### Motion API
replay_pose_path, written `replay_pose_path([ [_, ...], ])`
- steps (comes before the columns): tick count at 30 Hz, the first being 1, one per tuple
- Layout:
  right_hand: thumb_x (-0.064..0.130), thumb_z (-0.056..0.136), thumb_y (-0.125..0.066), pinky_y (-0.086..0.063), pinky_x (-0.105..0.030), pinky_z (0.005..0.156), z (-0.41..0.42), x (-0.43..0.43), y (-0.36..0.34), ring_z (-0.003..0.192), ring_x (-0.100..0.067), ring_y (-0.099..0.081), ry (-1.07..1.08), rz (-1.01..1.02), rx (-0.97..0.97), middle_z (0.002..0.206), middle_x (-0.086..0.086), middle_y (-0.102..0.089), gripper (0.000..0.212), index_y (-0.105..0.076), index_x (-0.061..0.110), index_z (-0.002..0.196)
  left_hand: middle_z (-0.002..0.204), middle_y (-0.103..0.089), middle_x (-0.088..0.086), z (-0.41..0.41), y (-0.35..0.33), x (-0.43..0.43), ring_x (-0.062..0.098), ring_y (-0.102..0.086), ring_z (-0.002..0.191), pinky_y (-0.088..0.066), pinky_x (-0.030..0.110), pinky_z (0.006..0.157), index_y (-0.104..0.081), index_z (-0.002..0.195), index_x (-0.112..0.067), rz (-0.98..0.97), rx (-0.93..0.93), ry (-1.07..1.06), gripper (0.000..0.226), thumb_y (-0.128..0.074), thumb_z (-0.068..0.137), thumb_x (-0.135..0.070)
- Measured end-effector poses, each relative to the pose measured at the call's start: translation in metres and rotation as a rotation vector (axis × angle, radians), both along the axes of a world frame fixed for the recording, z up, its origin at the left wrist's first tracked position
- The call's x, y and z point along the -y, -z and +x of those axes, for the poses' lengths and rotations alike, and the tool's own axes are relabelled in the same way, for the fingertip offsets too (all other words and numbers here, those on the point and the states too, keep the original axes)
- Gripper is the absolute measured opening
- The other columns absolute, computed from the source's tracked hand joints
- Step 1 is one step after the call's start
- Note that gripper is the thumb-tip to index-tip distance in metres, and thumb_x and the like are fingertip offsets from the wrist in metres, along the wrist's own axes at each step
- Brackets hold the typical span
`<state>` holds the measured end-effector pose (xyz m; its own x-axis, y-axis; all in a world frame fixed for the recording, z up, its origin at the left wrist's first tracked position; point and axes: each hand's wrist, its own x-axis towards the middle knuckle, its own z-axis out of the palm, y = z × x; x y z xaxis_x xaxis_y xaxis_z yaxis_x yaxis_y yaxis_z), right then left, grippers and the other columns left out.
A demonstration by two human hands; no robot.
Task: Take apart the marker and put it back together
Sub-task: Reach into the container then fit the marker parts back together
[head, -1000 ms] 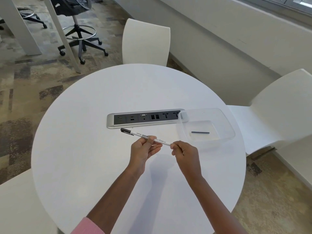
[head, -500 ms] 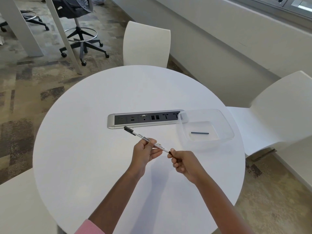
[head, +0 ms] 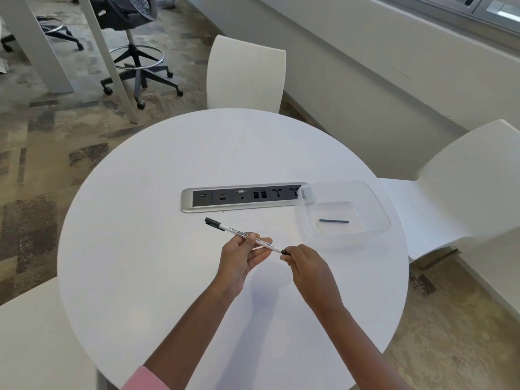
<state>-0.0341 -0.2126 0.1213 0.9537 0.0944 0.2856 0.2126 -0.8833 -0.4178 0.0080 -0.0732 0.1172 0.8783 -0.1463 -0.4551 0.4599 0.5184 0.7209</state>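
Observation:
A thin white whiteboard marker (head: 229,229) with a black cap at its far left end is held above the round white table (head: 140,249). My left hand (head: 242,257) grips the marker's barrel near the middle. My right hand (head: 306,266) pinches the small black end piece (head: 285,252) at the marker's right end. A short dark rod (head: 334,221), like an ink core, lies alone inside a clear plastic tray (head: 374,204) to the right.
A silver and black power and data strip (head: 242,197) is set into the table behind the marker, its right end under the tray. White chairs (head: 247,71) stand at the far side, right and near left.
The marker has tilted a little, its capped end swinging nearer and lower. My right hand has turned at the marker's end, where a black piece shows beyond the white barrel.

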Motion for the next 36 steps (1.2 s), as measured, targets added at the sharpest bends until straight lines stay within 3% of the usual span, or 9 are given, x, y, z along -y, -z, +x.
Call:
replay_pose_path([
  [4, 0.001, 0.079, -0.060, -0.048, -0.030, 0.048, 0.005, -0.001, -0.001, 0.052, -0.030, -0.059, -0.013, 0.070, -0.030, 0.059, -0.016, -0.064, 0.008, -0.066, -0.002, 0.077, 0.080, -0.069, 0.013, 0.001, -0.001, -0.001, 0.015, -0.072, 0.063, -0.057, 0.019, 0.059, -0.053, 0.081, -0.006, 0.039, 0.039, -0.006, 0.019, -0.041, 0.096, -0.009],
  [7, 0.005, 0.087, -0.053, -0.041, -0.031, 0.061, 0.007, -0.005, -0.001, 0.063, -0.026, -0.056, 0.055, 0.215, -0.207, 0.069, -0.015, -0.065, 0.014, -0.066, 0.001, 0.086, 0.080, -0.068, 0.013, 0.000, 0.000, -0.002, 0.015, -0.071, 0.064, -0.057, 0.018, 0.058, -0.052, 0.081, -0.006, 0.071, 0.069, -0.013, 0.019, -0.040, 0.096, -0.010],
  [9, 0.007, 0.088, -0.051, -0.043, -0.033, 0.062, 0.009, -0.006, -0.002, 0.060, -0.021, -0.051, 0.089, 0.336, -0.328, 0.062, -0.008, -0.059, 0.017, -0.066, 0.004, 0.081, 0.082, -0.068, 0.014, -0.001, 0.001, -0.003, 0.015, -0.072, 0.064, -0.056, 0.018, 0.059, -0.051, 0.081, -0.007, 0.093, 0.082, -0.001, 0.020, -0.040, 0.096, -0.010],
  [14, 0.005, 0.085, -0.052, -0.035, -0.013, 0.040, 0.010, -0.007, -0.008, 0.035, -0.004, -0.039, 0.162, 0.665, -0.519, 0.042, 0.004, -0.047, 0.034, -0.056, 0.015, 0.053, 0.081, -0.069, 0.013, -0.005, 0.002, -0.003, 0.017, -0.072, 0.066, -0.056, 0.019, 0.059, -0.052, 0.081, -0.007, 0.103, 0.097, 0.039, 0.020, -0.040, 0.096, -0.012],
  [16, 0.007, 0.086, -0.054, -0.032, -0.012, 0.036, 0.012, -0.006, -0.012, 0.031, -0.005, -0.038, 0.168, 0.752, -0.597, 0.036, 0.008, -0.046, 0.038, -0.056, 0.015, 0.048, 0.080, -0.070, 0.012, -0.006, 0.003, -0.004, 0.018, -0.072, 0.066, -0.056, 0.019, 0.059, -0.052, 0.081, -0.007, 0.091, 0.096, 0.046, 0.021, -0.040, 0.096, -0.013],
  [24, 0.013, 0.090, -0.048, -0.023, -0.011, 0.029, 0.012, 0.006, -0.013, 0.032, -0.003, -0.034, 0.334, 1.348, -1.044, 0.039, 0.007, -0.040, 0.030, -0.057, 0.007, 0.063, 0.069, -0.074, 0.003, -0.005, 0.002, 0.001, 0.019, -0.072, 0.066, -0.056, 0.020, 0.060, -0.052, 0.080, -0.007, 0.132, 0.132, 0.106, 0.021, -0.040, 0.096, -0.013],
  [27, 0.018, 0.092, -0.048, -0.034, -0.013, 0.037, 0.009, 0.004, -0.010, 0.039, -0.007, -0.044, 0.282, 1.204, -0.901, 0.045, 0.004, -0.049, 0.031, -0.062, 0.008, 0.066, 0.070, -0.074, 0.004, -0.003, 0.002, 0.003, 0.019, -0.072, 0.067, -0.056, 0.019, 0.060, -0.052, 0.081, -0.007, 0.128, 0.120, 0.096, 0.019, -0.041, 0.096, -0.011],
  [32, 0.021, 0.097, -0.036, -0.042, -0.021, 0.059, 0.000, -0.004, 0.000, 0.064, -0.011, -0.055, 0.176, 0.552, -0.409, 0.068, 0.002, -0.058, 0.023, -0.058, 0.019, 0.090, 0.083, -0.070, 0.015, -0.003, 0.003, 0.005, 0.019, -0.072, 0.067, -0.058, 0.019, 0.062, -0.052, 0.083, -0.006, 0.080, 0.033, 0.009, 0.018, -0.040, 0.096, -0.010],
  [36, 0.017, 0.092, -0.049, -0.043, -0.020, 0.062, -0.006, -0.004, 0.006, 0.080, -0.017, -0.056, 0.074, 0.222, -0.215, 0.085, 0.000, -0.061, 0.016, -0.057, 0.013, 0.105, 0.083, -0.069, 0.016, -0.003, 0.002, 0.003, 0.018, -0.072, 0.066, -0.058, 0.020, 0.063, -0.052, 0.084, -0.005, 0.067, 0.010, -0.003, 0.017, -0.041, 0.096, -0.010],
])
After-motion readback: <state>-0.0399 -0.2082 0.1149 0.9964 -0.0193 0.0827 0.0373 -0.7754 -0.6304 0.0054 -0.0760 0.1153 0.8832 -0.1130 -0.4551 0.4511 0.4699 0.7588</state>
